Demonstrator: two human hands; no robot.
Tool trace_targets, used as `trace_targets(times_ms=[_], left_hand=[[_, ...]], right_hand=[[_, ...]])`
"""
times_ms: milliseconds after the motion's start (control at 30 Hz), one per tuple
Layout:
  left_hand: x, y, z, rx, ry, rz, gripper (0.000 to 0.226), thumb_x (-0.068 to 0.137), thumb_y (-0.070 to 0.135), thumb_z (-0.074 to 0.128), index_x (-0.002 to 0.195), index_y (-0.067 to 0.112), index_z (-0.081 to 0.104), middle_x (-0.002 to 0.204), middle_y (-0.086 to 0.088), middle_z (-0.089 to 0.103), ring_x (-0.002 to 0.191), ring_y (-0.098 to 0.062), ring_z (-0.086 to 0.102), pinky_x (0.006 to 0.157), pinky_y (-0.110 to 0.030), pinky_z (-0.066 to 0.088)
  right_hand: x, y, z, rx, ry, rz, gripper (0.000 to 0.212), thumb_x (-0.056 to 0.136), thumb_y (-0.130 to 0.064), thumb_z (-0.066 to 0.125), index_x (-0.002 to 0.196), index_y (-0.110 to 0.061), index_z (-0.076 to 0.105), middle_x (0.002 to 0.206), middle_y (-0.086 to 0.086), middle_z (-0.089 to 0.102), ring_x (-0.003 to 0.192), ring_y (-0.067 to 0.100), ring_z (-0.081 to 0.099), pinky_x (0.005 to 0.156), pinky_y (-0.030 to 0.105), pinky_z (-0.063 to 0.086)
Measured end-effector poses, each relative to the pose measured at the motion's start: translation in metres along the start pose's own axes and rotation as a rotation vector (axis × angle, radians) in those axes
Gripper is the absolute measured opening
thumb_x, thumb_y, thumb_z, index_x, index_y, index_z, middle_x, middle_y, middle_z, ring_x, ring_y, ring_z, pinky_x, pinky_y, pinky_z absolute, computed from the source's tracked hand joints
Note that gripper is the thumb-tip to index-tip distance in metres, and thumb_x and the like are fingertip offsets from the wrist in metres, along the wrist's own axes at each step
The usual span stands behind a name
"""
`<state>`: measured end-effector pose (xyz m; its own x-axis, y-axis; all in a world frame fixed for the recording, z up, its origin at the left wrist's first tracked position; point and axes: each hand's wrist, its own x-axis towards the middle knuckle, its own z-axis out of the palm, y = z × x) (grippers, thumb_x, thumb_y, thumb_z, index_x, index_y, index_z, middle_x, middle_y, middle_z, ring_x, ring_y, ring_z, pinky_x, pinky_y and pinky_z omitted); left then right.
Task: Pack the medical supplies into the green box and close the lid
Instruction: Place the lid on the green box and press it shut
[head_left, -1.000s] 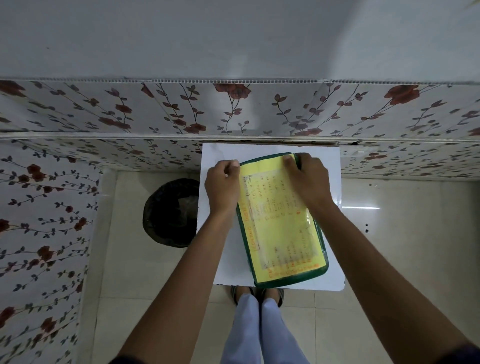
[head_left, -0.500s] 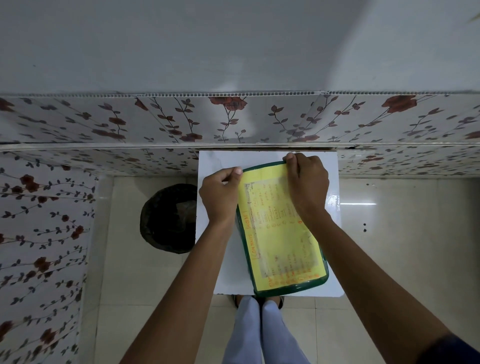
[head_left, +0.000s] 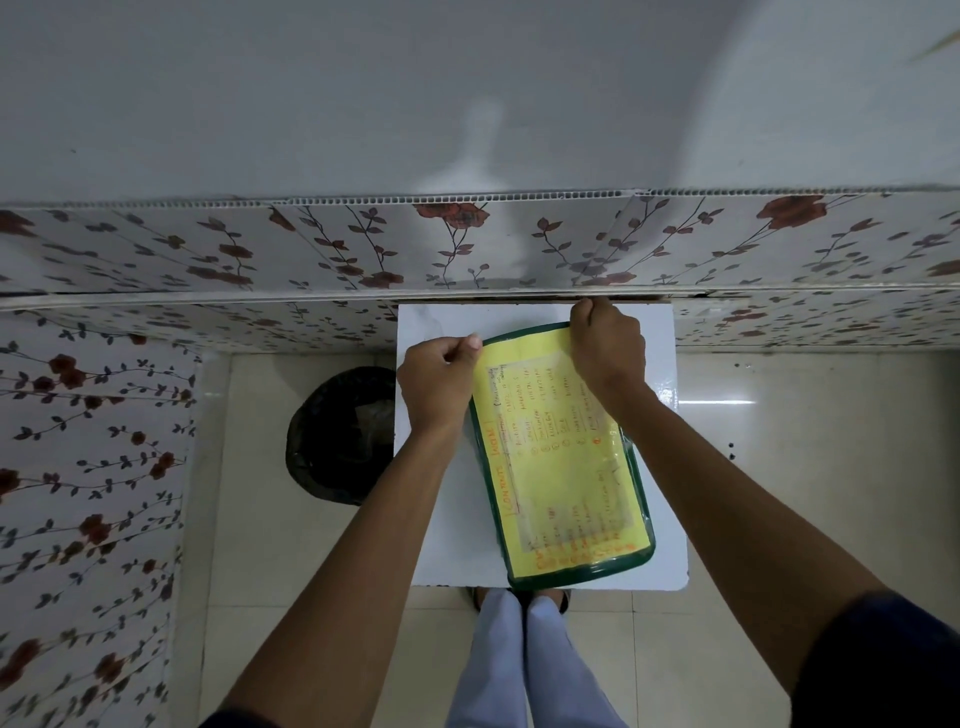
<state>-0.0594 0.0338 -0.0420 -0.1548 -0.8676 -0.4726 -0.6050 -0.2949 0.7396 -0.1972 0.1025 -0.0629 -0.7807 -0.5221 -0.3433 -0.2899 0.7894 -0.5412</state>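
The green box lies on a small white table, its lid covered by a yellow sheet with handwritten lists. The lid is down, so nothing inside shows and no loose supplies are in view. My left hand grips the lid's far left corner, thumb pressed on the edge. At the far right corner my right hand is curled over the lid's rim. Both hands sit at the end of the box nearest the wall.
A floral-patterned wall panel runs right behind the table. A round black bin stands on the tiled floor to the table's left. My legs and feet show below the table's near edge.
The view has tilted down a little. Both hands have shifted slightly toward the wall along the lid's far edge; the box stays in place with its lid down.
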Motion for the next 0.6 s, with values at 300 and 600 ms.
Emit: trace_targets(times_ms=[300,600], left_hand=[[0.002,-0.001,0.005,-0.013,0.0,-0.02,0.021,0.086,0.023,0.061,0.081,0.005,0.071,0.083,-0.016,0.072,0.067,-0.016,0.054,0.076,-0.039,0.052],[-0.061,-0.045,-0.02,-0.131,-0.223,-0.213,0.023,0.075,0.036,0.071,0.083,0.018,0.059,0.091,-0.007,0.066,0.088,-0.027,0.065,0.076,-0.042,0.057]], right_hand=[[0.0,-0.001,0.0,0.059,0.049,0.044,0.035,0.096,-0.025,0.029,0.07,-0.009,0.047,0.055,-0.003,0.043,0.052,0.014,0.042,0.046,0.023,0.027],[-0.079,0.048,-0.043,0.204,-0.289,0.143,0.043,0.09,-0.046,0.046,0.119,-0.015,0.051,0.102,0.0,0.058,0.09,0.019,0.057,0.075,0.032,0.046]])
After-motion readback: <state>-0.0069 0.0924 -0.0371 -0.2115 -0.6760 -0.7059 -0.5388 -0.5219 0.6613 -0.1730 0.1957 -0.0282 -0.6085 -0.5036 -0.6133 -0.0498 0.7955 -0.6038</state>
